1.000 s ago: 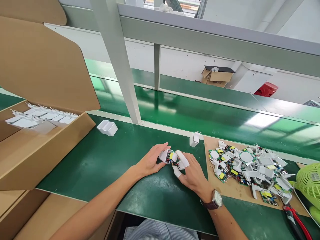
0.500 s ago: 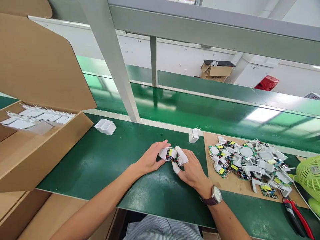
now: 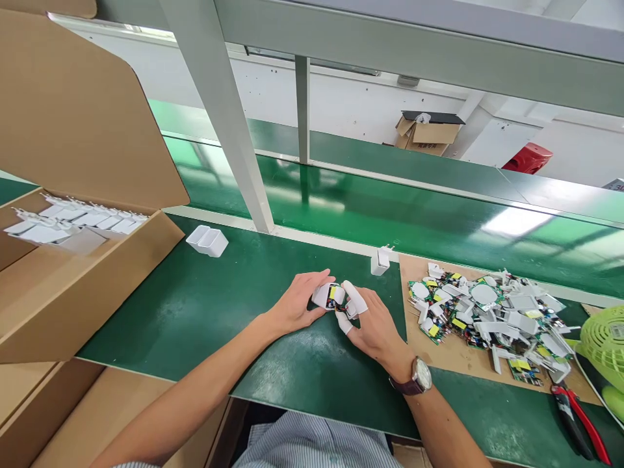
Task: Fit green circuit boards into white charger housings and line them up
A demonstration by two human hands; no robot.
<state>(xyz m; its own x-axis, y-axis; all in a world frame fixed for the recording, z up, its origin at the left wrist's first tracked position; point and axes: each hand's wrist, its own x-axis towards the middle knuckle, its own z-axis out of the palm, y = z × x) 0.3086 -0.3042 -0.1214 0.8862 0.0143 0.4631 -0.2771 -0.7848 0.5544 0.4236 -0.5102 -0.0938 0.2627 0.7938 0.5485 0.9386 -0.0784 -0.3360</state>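
Over the middle of the green bench, my left hand (image 3: 298, 305) grips a white charger housing (image 3: 320, 296), its open side turned to the right. My right hand (image 3: 373, 324), with white finger cots on thumb and forefinger, pinches a small circuit board (image 3: 336, 296) with a yellow-wrapped part. The board's left end meets the mouth of the housing; how deep it sits is hard to tell. Beyond my right hand stands a white plug charger (image 3: 380, 261). Two empty white housings (image 3: 207, 240) stand side by side at the bench's far left.
Circuit boards and white parts (image 3: 482, 318) are heaped on a cardboard sheet (image 3: 419, 351) at right. Red-and-black pliers (image 3: 580, 422) and a green fan (image 3: 607, 338) lie beyond. An open carton (image 3: 131, 279) holding white chargers (image 3: 82, 224) is at left. A grey post (image 3: 234, 123) rises behind.
The camera view has shifted slightly. Both hands keep their hold, and the board and housing seem a little closer together.
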